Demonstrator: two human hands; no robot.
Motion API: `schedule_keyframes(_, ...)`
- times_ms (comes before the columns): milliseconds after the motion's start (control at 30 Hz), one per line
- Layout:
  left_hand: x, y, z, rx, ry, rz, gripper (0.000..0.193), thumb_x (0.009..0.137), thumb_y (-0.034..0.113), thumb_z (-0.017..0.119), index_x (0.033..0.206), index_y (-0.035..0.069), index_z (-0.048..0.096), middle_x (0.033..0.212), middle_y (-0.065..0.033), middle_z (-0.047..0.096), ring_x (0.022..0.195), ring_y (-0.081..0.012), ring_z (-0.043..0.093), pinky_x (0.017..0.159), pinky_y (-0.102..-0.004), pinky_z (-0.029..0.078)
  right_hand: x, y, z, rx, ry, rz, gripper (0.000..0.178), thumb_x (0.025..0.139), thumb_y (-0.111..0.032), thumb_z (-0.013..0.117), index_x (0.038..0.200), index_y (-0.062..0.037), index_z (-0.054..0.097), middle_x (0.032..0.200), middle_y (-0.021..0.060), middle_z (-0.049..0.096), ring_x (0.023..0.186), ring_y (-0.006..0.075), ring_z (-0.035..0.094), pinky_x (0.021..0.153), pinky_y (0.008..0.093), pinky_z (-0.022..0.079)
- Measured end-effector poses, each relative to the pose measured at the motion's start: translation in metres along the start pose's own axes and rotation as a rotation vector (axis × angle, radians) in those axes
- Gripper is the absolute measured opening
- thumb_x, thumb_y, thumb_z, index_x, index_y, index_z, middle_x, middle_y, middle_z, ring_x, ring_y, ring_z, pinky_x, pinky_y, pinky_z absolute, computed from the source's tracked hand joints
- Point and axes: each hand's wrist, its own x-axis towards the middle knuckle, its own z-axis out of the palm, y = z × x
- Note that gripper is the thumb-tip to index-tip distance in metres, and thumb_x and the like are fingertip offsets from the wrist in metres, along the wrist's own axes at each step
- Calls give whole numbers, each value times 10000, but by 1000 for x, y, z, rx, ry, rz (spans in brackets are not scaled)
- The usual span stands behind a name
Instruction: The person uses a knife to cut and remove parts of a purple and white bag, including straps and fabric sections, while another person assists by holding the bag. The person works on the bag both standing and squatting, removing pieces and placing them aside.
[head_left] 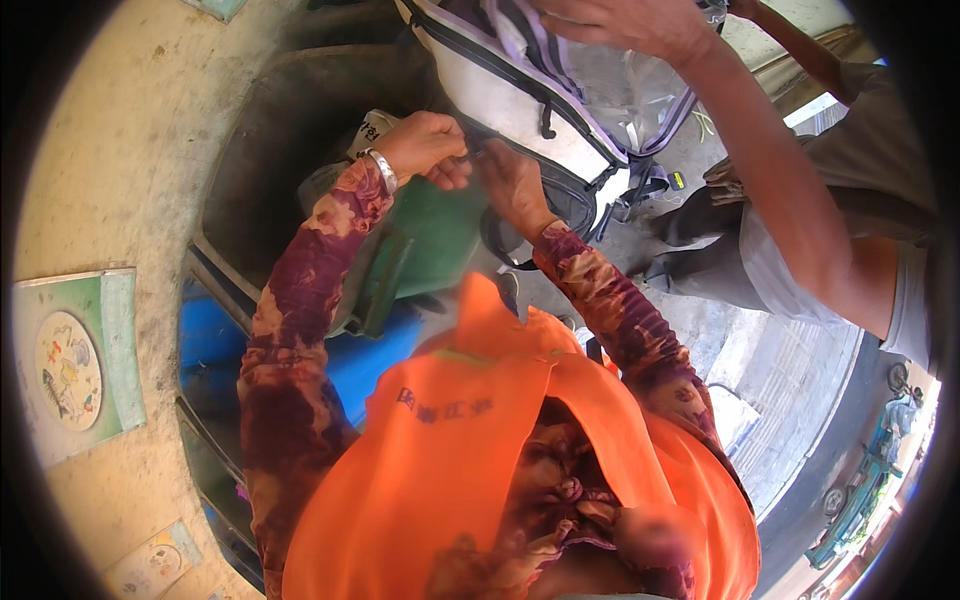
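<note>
My left hand (pixel 415 148), with a silver bracelet at the wrist, is closed with fingers curled together; what they hold, if anything, is hidden. Close beside it, my right hand (pixel 515 187) is bent inward against the dark lower side of a large white and black zippered bag (pixel 500 90) with purple trim. Its fingertips are blurred. The bag is open, showing a clear plastic lining (pixel 640 85). Another person's hand (pixel 635 25) reaches over the bag's top. Beneath my hands is a green bin (pixel 430 235).
A dark open bin (pixel 275 150) stands at the left, with a white printed bag (pixel 370 130) by my left wrist. A blue bin (pixel 375 365) is lower down. The other person's forearm (pixel 765 150) crosses at the right. A wall (pixel 80 215) with posters runs along the left.
</note>
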Motion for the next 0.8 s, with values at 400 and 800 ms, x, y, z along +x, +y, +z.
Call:
schedule_keyframes(400,-12,1,-8,578,191,127,210,879,152,704,843,-47,647,663,-99,668,527,-169,678,456,-273,506,9,-6,-7,312,-169,336,302,990,-245,497,930,-14,684,621,92,609,547,178,569,556,329,453)
schedule_keyframes(800,-22,-36,-14,944,443,541,206,863,195,707,889,3,638,675,-195,637,567,-300,662,566,-401,492,0,-20,2,151,-78,245,319,972,-257,524,1051,-4,701,730,153,657,664,282,631,673,361,504)
